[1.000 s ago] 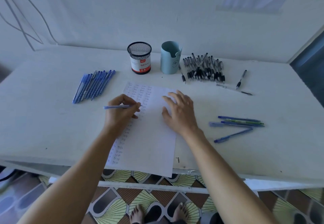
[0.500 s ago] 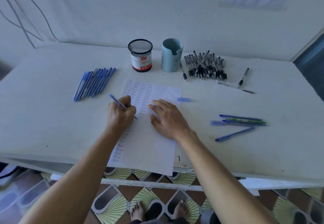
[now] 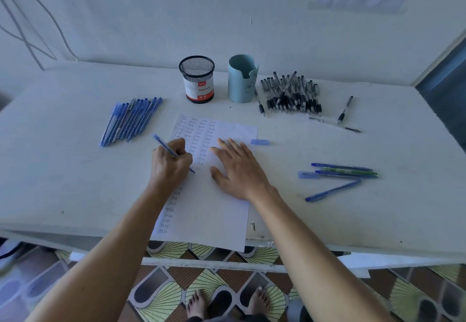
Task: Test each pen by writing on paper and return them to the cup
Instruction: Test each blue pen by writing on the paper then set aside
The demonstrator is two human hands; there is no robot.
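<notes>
A white sheet of paper [image 3: 216, 215] with columns of handwritten "test" words lies at the table's front edge. My left hand [image 3: 171, 165] grips a blue pen [image 3: 164, 146], its tip touching the paper. My right hand [image 3: 239, 167] lies flat on the sheet, fingers spread. The pen's blue cap [image 3: 260, 142] lies just off the paper's right edge. A black mesh cup [image 3: 197, 78] and a light blue cup [image 3: 242, 78] stand at the back.
A row of blue pens [image 3: 131, 119] lies at the left. Right of the blue cup sits a pile of black pens [image 3: 290, 94], with two stray ones [image 3: 345, 109] beyond. Several blue and green pens [image 3: 340, 171] lie at the right.
My left hand turned the pen from level to a writing grip and lowered its tip onto the paper. My right hand slid down the sheet, uncovering the cap beside the paper.
</notes>
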